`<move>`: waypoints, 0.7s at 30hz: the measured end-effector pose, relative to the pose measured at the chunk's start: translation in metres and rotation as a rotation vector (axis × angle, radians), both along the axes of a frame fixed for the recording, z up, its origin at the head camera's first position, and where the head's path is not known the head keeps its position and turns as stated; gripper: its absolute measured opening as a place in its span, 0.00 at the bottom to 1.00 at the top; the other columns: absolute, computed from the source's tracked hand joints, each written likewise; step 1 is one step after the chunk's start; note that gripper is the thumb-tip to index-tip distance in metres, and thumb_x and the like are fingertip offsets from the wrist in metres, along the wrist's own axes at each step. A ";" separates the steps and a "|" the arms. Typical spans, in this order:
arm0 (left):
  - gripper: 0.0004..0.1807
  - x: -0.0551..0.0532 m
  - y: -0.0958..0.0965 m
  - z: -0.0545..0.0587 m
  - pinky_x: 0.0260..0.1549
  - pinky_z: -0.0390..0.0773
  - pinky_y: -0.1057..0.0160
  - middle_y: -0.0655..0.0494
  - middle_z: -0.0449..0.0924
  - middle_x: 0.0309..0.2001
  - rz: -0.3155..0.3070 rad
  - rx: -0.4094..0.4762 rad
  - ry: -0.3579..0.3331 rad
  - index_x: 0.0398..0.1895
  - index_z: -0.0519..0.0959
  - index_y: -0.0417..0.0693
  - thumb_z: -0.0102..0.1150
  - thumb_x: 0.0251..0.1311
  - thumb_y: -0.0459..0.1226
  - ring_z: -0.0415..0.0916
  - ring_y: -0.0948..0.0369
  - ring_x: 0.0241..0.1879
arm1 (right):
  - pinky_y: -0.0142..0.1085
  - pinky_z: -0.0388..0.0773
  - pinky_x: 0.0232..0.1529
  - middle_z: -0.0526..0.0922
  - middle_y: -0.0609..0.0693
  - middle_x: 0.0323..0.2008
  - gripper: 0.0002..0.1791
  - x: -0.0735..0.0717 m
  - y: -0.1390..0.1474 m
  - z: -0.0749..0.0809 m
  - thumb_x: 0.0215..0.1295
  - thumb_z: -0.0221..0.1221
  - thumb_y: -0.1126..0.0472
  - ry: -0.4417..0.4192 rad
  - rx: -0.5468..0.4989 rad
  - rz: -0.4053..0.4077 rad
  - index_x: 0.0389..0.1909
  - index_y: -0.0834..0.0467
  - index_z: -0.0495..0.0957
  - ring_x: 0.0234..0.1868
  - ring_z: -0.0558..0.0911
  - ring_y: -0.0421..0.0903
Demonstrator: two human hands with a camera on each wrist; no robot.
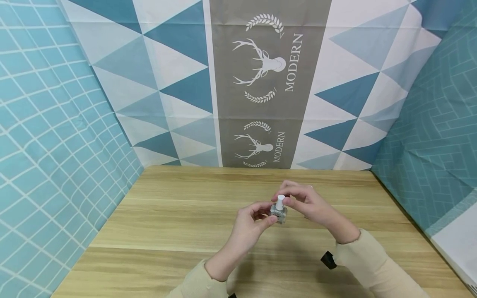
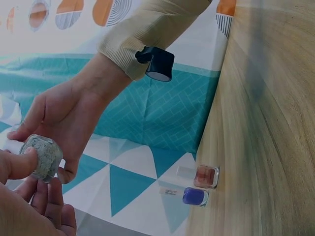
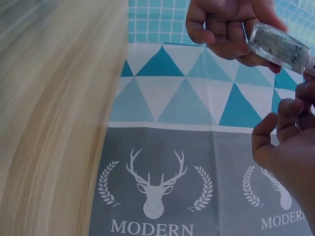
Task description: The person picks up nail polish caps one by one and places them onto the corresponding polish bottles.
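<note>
A small nail polish bottle [image 1: 278, 214] with grey-green speckled polish and a white cap [image 1: 280, 201] is held up over the wooden table. My left hand [image 1: 249, 223] grips the glass body between thumb and fingers. At the top, my right hand [image 1: 309, 203] pinches the white cap between thumb and forefinger. The speckled glass [image 2: 47, 158] shows large in the left wrist view, with the left thumb across it. In the right wrist view the bottle [image 3: 279, 47] lies tilted between both hands, its cap partly cut off by the frame edge.
Two more nail polish bottles, one reddish-brown [image 2: 205, 177] and one blue-purple [image 2: 195, 196], stand on the table [image 1: 167, 219] in the left wrist view. Patterned cloth [image 1: 179, 82] hangs behind the table. A white object [image 1: 458, 240] sits beyond the right edge.
</note>
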State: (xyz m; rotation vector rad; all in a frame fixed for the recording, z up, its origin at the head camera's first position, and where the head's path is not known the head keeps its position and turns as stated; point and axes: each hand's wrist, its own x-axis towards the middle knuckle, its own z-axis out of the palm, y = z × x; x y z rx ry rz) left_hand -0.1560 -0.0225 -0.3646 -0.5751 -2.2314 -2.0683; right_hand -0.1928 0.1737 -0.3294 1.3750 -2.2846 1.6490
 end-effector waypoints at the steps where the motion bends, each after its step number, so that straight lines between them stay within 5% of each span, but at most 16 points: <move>1: 0.16 0.000 0.000 0.000 0.40 0.75 0.67 0.49 0.83 0.40 -0.001 0.004 -0.005 0.46 0.81 0.41 0.66 0.53 0.32 0.77 0.59 0.38 | 0.35 0.77 0.40 0.77 0.51 0.38 0.10 0.000 0.000 -0.001 0.68 0.50 0.70 0.011 -0.005 -0.006 0.43 0.61 0.79 0.40 0.76 0.44; 21: 0.15 -0.002 0.002 -0.002 0.40 0.75 0.67 0.51 0.82 0.35 0.066 -0.026 -0.003 0.42 0.82 0.43 0.71 0.48 0.36 0.76 0.63 0.35 | 0.35 0.68 0.29 0.79 0.46 0.30 0.08 0.002 -0.006 -0.006 0.60 0.61 0.68 0.074 -0.017 -0.280 0.39 0.56 0.85 0.31 0.73 0.40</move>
